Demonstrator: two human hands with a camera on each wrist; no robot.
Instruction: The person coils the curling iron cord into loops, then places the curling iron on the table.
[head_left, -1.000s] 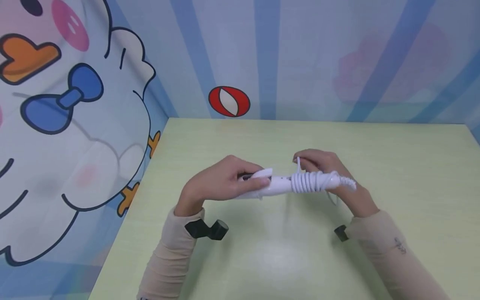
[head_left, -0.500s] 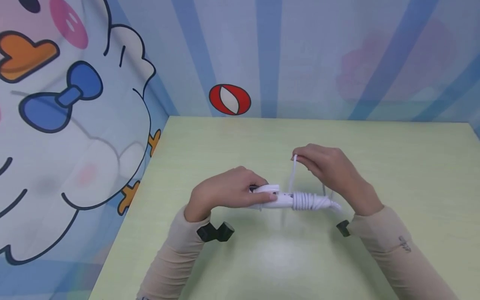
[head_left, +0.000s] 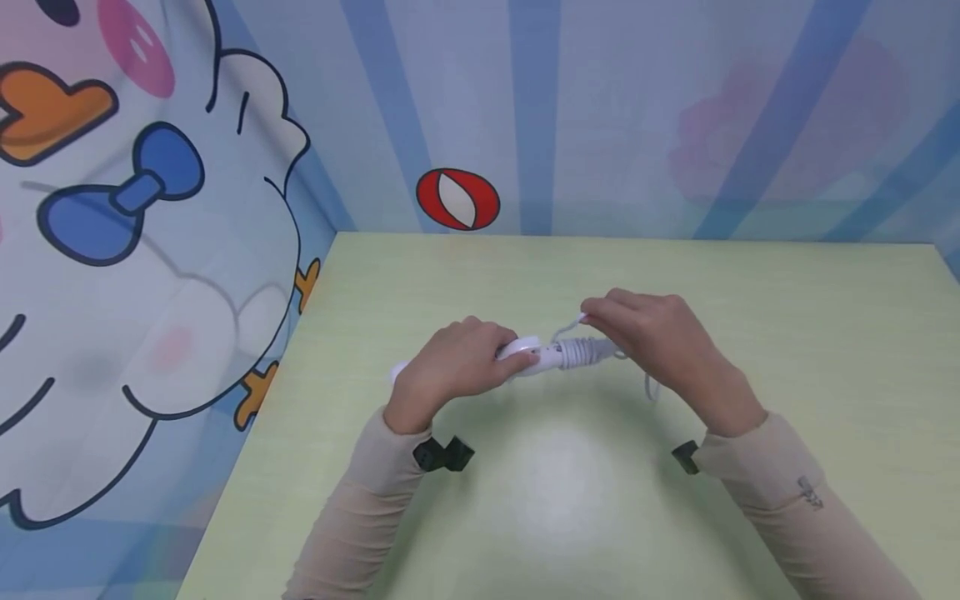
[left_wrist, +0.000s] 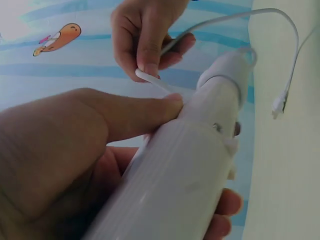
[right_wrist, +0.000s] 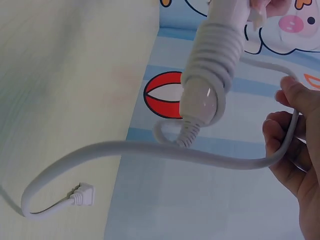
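Note:
My left hand (head_left: 465,358) grips the handle of a white curling iron (head_left: 550,358) above the table. Its thumb lies along the top, as the left wrist view shows. White power cord (right_wrist: 212,55) is wound in several turns around the handle's end, below which a ribbed strain relief sticks out. To the right, my right hand (head_left: 652,333) pinches a loose stretch of the cord between thumb and fingers, and the cord also runs through its curled fingers in the right wrist view. The cord's plug (right_wrist: 84,194) hangs lower down. Most of the iron's other end is hidden by my left hand.
A pale yellow-green table (head_left: 562,517) lies under both hands. Its far edge meets a blue-striped wall (head_left: 615,117), and a cartoon bird print covers the left wall (head_left: 225,350). Black camera mounts (head_left: 444,455) sit on both wrists.
The left hand dipped with the curling iron, then rose again and moved slightly right. The right hand lifted away from the coil, drawing cord; fewer turns now show around the handle.

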